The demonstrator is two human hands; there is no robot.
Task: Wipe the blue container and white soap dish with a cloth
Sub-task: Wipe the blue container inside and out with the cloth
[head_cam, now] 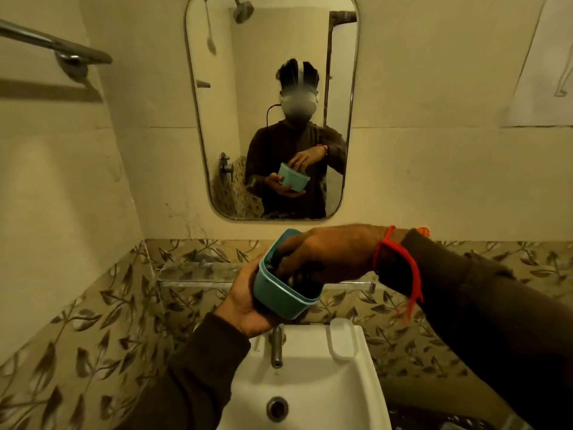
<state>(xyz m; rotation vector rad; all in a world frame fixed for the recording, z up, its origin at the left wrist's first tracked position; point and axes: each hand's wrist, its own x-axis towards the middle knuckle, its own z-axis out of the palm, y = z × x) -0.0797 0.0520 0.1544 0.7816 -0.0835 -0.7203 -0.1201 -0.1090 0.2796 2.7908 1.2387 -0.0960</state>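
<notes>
So the blue container (280, 297) was up in the air over the sink (310, 383), tipped with its open mouth toward about 2 o'clock. The left hand (245, 308) cupped it from underneath at its 8 o'clock side, fingers wrapped round the wall. The right hand (325, 256) came in from 3 o'clock with its fingers curled down inside the mouth, bunched on something dark in there (probably the cloth (297, 279), but it was too shadowed to say for sure). The white soap dish (342, 338) sat on the sink's back ledge at about 5 o'clock from the container, well apart from both hands, just beside the metal tap (277, 346). The container looked like smooth plastic, squarish with rounded corners and a lipped rim. A glass shelf (198, 273) ran close behind it at 9 o'clock, open room only below toward the basin
</notes>
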